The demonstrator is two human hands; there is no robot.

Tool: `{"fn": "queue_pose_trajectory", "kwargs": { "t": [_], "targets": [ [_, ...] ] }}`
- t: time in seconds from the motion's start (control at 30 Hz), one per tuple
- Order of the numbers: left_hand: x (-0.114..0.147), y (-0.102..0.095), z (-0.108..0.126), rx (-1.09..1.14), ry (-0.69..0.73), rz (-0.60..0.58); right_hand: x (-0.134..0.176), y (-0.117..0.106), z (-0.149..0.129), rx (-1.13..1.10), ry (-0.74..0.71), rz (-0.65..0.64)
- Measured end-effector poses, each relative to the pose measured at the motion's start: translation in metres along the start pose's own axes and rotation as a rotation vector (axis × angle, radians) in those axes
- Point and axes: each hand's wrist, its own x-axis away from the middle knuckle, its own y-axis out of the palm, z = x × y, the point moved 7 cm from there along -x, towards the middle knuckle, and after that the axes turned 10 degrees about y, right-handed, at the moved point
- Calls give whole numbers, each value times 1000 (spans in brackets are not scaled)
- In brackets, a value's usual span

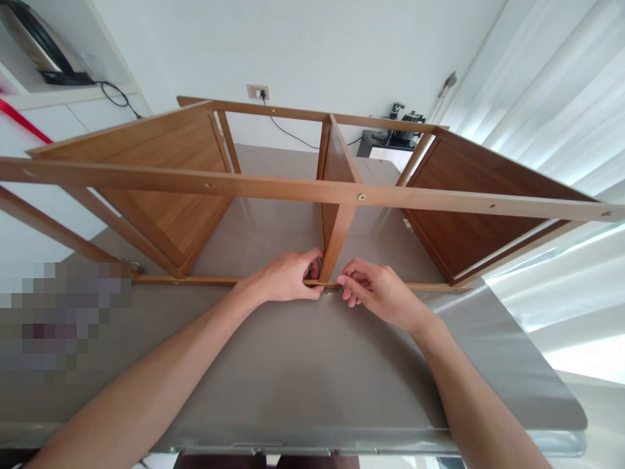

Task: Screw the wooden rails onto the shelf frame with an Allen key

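A wooden furniture frame [273,185] stands on the grey table, with panels at both ends and a middle divider [336,241]. My left hand [288,277] is closed around the near lower rail [195,281], just left of the divider's foot, with thumb in front and fingers behind. On the other side of that foot, my right hand [375,290] is pinched at the rail. A thin metal piece [333,290] shows between its fingertips and the joint; its exact kind is too small to tell. A metal fastener [361,197] sits in the upper rail.
The grey table [293,384] has a rounded right corner. An electric kettle [43,49] stands on a shelf at the upper left. A wall socket [258,92] has a plugged-in cord. White curtains [561,130] hang to the right. A pixelated patch hides the left of the table.
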Motion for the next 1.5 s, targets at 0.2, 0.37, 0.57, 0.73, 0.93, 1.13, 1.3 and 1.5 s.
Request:
{"fn": "queue_pose_trajectory", "kwargs": {
  "t": [0.2, 0.37, 0.57, 0.73, 0.93, 1.13, 1.3, 1.5],
  "targets": [
    [3, 0, 0, -4, 53, 26, 16, 13, -1, 26, 11, 159],
    [5, 1, -2, -30, 84, 51, 32, 29, 8, 77, 37, 313],
    [6, 1, -3, -40, 58, 35, 30, 32, 8, 182, 48, 394],
    [7, 0, 0, -51, 89, 46, 29, 31, 4, 213, 43, 411],
    [7, 1, -1, -48, 92, 58, 30, 31, 5, 230, 63, 436],
    [7, 1, -2, -50, 97, 62, 31, 36, -5, 273, 43, 465],
    [8, 0, 1, -51, 126, 70, 31, 42, -9, 336, 31, 479],
    [8, 1, -2, -60, 122, 71, 32, 42, -9, 368, -7, 532]
  ]
}}
